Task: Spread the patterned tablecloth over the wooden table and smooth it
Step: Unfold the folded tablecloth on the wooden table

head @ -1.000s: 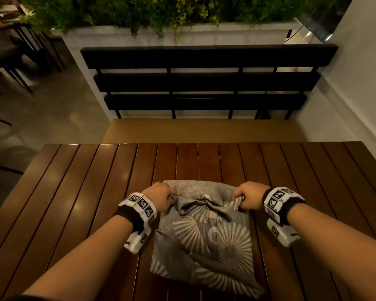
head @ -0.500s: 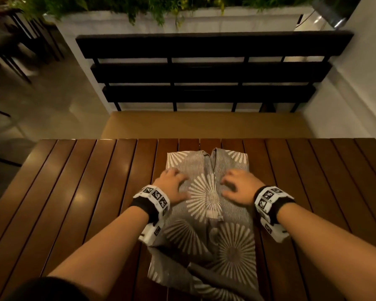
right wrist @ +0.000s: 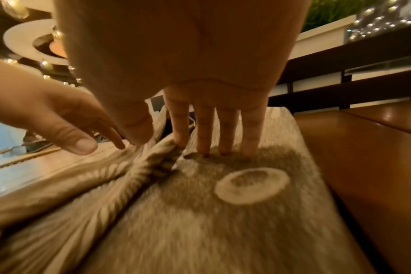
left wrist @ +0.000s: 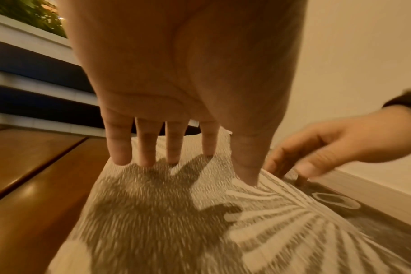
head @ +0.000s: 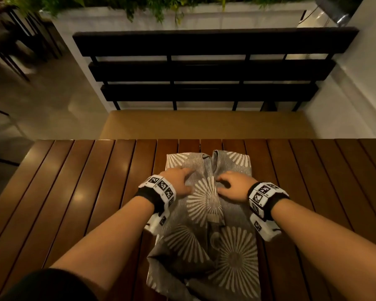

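The grey tablecloth [head: 206,205] with pale sunburst prints lies as a long, partly folded strip down the middle of the slatted wooden table [head: 85,192]. Its near end is rumpled at the table's front edge. My left hand [head: 178,181] rests on the cloth's left half, fingers straight, with the tips and thumb touching the fabric [left wrist: 157,204]. My right hand [head: 232,187] rests on the right half with its fingertips [right wrist: 225,144] down on the cloth. A raised ridge of fabric [right wrist: 150,166] runs between the two hands, beside the right thumb.
A bench with a tan cushion [head: 204,124] and a dark slatted backrest [head: 204,70] stands just beyond the table's far edge. Behind it is a white planter [head: 226,18] with greenery. A wall [head: 369,83] closes the right side. Dark chairs [head: 9,44] stand far left.
A second ago both hands gripped the cloth's folded top; they flipped it away toward the far edge and let go. Both now lie on the lengthened strip.
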